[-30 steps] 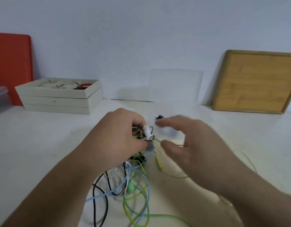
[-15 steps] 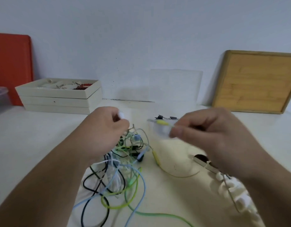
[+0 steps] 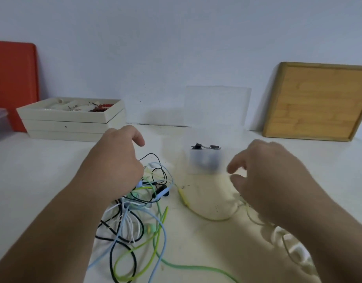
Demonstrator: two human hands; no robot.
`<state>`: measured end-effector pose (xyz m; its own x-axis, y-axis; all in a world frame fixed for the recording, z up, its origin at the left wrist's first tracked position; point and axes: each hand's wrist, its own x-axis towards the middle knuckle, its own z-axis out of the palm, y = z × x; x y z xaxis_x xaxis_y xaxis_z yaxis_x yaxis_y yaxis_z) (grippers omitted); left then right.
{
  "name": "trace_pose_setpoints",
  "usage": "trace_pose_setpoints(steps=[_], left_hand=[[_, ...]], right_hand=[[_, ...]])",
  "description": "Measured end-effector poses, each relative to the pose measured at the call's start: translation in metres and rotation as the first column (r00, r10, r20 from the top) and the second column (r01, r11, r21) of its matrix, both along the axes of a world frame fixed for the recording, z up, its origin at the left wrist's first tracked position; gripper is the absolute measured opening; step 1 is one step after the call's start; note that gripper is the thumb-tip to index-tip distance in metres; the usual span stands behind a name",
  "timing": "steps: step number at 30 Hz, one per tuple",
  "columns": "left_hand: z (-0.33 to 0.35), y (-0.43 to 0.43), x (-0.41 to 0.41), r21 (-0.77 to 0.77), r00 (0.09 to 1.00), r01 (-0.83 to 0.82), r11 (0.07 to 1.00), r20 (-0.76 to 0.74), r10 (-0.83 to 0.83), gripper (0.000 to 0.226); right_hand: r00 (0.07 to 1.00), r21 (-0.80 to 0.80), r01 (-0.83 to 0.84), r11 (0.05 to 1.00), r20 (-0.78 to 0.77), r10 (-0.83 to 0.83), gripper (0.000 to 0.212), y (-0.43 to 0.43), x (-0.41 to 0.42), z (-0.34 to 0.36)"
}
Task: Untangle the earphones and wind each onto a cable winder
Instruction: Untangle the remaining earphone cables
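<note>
from the head view much is hard to read: the right hand (image 3: 274,180) is smeared by motion, its thumb and fingers curled toward each other, and i cannot tell whether they pinch the thin yellow cord (image 3: 208,216) that runs under it or hold nothing. the left hand (image 3: 114,166) hangs over the far edge of the tangle of earphones (image 3: 139,209), fingers bent downward and hidden behind the knuckles, so whether it grips any strand cannot be told. the tangle lies on the white table (image 3: 33,180) near the middle, slightly left: thin, glossy, round cords in black, white, pale blue and green, looped over one another, with small dark earbuds (image 3: 162,189) at its far right side; some loops run off the near edge of the frame. the yellow cord curves apart from the heap, to its right. white knobbly pieces (image 3: 298,250) at the near right are partly covered by the right forearm and too blurred to name. farther off stands a small, frosted plastic box (image 3: 205,161) with dark bits inside, unclear. against the wall lean a square wooden board (image 3: 316,103), far right, and a red board (image 3: 12,84), cut off at the left. stacked cream trays (image 3: 74,121) sit far left, holding small unclear items.
</note>
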<state>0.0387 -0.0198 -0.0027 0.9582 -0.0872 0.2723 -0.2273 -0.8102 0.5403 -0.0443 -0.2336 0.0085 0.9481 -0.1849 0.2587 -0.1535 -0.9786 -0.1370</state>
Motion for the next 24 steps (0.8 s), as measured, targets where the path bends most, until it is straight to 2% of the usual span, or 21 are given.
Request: trace_pose_setpoints(steps=[2, 3, 5, 6, 10, 11, 12, 13, 14, 15, 17, 19, 21, 22, 24], left_hand=[[0.002, -0.003, -0.003, 0.033, 0.996, 0.065, 0.997, 0.057, -0.067, 0.055], [0.003, -0.007, -0.005, 0.049, 0.988, 0.108, 0.993, 0.102, -0.112, 0.059], [0.007, -0.016, -0.013, 0.056, 0.963, 0.197, 0.979, 0.175, -0.204, 0.06], [0.008, -0.021, -0.016, 0.048, 0.951, 0.244, 0.968, 0.183, -0.249, 0.058], [-0.004, -0.032, -0.02, 0.05, 0.904, 0.42, 0.906, 0.067, -0.423, 0.047], [-0.007, -0.032, -0.019, 0.072, 0.898, 0.437, 0.897, 0.03, -0.44, 0.046], [-0.009, -0.032, -0.018, 0.104, 0.899, 0.436, 0.894, 0.005, -0.439, 0.048], [-0.011, -0.031, -0.016, 0.137, 0.905, 0.422, 0.896, -0.004, -0.426, 0.052], [-0.012, -0.03, -0.014, 0.167, 0.913, 0.401, 0.901, 0.001, -0.407, 0.057], [-0.012, -0.029, -0.013, 0.191, 0.922, 0.375, 0.907, 0.024, -0.386, 0.062], [-0.01, -0.028, -0.011, 0.203, 0.938, 0.308, 0.93, 0.102, -0.333, 0.063], [-0.009, -0.024, -0.008, 0.18, 0.944, 0.231, 0.956, 0.196, -0.265, 0.06], [-0.008, -0.019, -0.003, 0.154, 0.945, 0.156, 0.976, 0.265, -0.192, 0.06], [-0.007, -0.016, -0.001, 0.134, 0.945, 0.131, 0.982, 0.284, -0.165, 0.06], [-0.005, -0.011, 0.002, 0.09, 0.936, 0.13, 0.987, 0.318, -0.153, 0.057]], right_hand=[[0.994, 0.278, -0.096, 0.956, -0.032, 0.109, 0.011, 0.018, 0.002, -0.008], [0.981, 0.336, -0.125, 0.933, -0.098, 0.166, 0.017, 0.027, 0.004, -0.015], [0.956, 0.274, -0.156, 0.949, -0.201, 0.215, 0.035, 0.041, 0.012, -0.035], [0.955, 0.21, -0.161, 0.964, -0.213, 0.206, 0.036, 0.046, 0.017, -0.044], [0.969, 0.137, -0.141, 0.98, -0.183, 0.165, 0.01, 0.045, 0.033, -0.055], [0.971, 0.162, -0.147, 0.976, -0.167, 0.174, 0.009, 0.042, 0.033, -0.056], [0.976, 0.252, -0.137, 0.958, -0.132, 0.174, 0.01, 0.037, 0.032, -0.053], [0.982, 0.413, -0.117, 0.903, -0.086, 0.167, 0.012, 0.031, 0.03, -0.049], [0.988, 0.603, -0.115, 0.789, -0.016, 0.157, 0.015, 0.026, 0.027, -0.043], [0.989, 0.766, -0.138, 0.628, 0.073, 0.128, 0.018, 0.021, 0.024, -0.037], [0.969, 0.909, -0.243, 0.338, 0.245, 0.036, 0.021, 0.01, 0.02, -0.022], [0.927, 0.926, -0.371, 0.077, 0.374, -0.033, 0.021, 0.002, 0.016, -0.008], [0.893, 0.873, -0.447, -0.194, 0.45, -0.033, 0.018, -0.004, 0.013, 0.003], [0.88, 0.835, -0.458, -0.304, 0.474, -0.025, 0.015, -0.007, 0.012, 0.007], [0.871, 0.772, -0.448, -0.45, 0.491, -0.025, 0.017, -0.009, 0.01, 0.014]])
